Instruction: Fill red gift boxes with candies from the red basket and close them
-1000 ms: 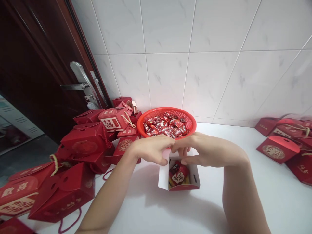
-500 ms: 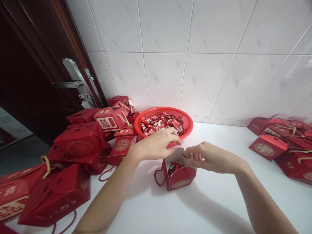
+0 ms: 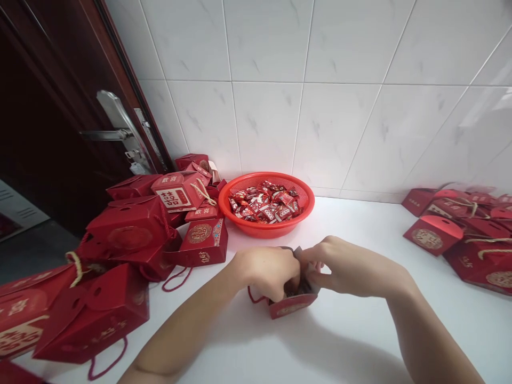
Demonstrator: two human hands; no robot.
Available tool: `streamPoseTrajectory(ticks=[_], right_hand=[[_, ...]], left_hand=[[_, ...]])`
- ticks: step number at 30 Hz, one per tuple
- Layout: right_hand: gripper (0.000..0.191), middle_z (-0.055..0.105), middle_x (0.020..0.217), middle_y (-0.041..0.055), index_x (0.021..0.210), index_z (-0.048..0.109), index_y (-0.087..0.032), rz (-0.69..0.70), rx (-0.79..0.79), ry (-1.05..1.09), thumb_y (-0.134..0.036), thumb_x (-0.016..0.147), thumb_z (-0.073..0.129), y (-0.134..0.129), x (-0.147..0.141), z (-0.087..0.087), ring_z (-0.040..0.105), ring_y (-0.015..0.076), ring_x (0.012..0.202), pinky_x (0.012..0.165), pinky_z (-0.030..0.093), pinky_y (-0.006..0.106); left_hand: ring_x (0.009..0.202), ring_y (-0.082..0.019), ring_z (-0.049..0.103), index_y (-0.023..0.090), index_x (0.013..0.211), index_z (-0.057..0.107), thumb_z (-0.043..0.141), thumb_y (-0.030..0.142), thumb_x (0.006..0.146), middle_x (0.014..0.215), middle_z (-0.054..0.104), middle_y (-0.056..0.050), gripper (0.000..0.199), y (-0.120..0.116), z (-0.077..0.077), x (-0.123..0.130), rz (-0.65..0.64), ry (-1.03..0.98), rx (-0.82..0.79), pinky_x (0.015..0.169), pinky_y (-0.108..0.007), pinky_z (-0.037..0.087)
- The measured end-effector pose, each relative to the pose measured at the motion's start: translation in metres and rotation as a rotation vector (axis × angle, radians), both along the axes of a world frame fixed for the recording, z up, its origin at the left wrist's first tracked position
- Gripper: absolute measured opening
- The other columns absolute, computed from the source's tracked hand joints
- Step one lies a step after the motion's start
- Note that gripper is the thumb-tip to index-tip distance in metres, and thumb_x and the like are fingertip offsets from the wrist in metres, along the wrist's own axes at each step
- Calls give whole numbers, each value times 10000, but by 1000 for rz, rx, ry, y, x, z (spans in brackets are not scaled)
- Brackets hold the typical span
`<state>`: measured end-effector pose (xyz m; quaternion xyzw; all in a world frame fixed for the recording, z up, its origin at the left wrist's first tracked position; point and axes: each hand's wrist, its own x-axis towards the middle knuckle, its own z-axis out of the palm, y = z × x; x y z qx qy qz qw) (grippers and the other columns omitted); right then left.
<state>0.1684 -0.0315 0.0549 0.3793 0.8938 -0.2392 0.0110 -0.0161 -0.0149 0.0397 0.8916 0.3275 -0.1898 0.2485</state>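
Observation:
A small red box with a cord handle stands open on the white table. My left hand reaches down into it from the left, its fingertips hidden inside, so what they hold, if anything, does not show. At the box's right side, my right hand pinches the upper edge or flap between thumb and fingers. Behind the box sits a red plastic basket, which holds many red-wrapped candies.
Red gift boxes with cord handles are piled at the left, near a dark door with a metal handle. More red boxes lie at the right. A tiled wall rises behind the table.
My left hand has moved down from above the back of the box into it. My right hand stays at the box's right side. The view has shifted slightly.

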Motion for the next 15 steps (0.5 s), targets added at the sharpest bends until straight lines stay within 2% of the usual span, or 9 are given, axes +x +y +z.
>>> streamPoseTrajectory(ticks=[3, 6, 11, 15], right_hand=[[228, 676, 705, -2, 782, 653, -204, 16, 76, 18, -44, 813, 494, -10, 1, 4, 548, 130, 605, 535, 318, 256], [256, 679, 714, 0, 847, 669, -215, 9, 150, 41, -36, 834, 487, -17, 2, 6, 552, 134, 593, 538, 304, 271], [246, 665, 698, -5, 800, 638, -213, 12, 162, 37, -31, 847, 479, -16, 3, 7, 530, 125, 566, 521, 268, 283], [232, 642, 680, 1, 803, 636, -212, -8, 177, -14, -60, 869, 474, -12, 6, 6, 519, 134, 568, 515, 245, 291]], left_hand=[[711, -208, 630, 217, 858, 744, 646, 214, 724, 839, 732, -39, 166, -5, 7, -6, 33, 6, 6, 517, -273, 422], [674, -184, 626, 223, 914, 744, 621, 203, 752, 861, 736, -22, 204, -6, 10, -13, 83, -15, -5, 517, -264, 426], [914, -245, 642, 276, 1031, 740, 607, 142, 741, 948, 733, -33, 346, -7, 1, -4, 29, 4, 122, 633, -291, 457], [878, -291, 647, 217, 912, 737, 621, 143, 721, 890, 712, -88, 235, -9, -5, 9, 96, 119, 183, 538, -311, 413]])
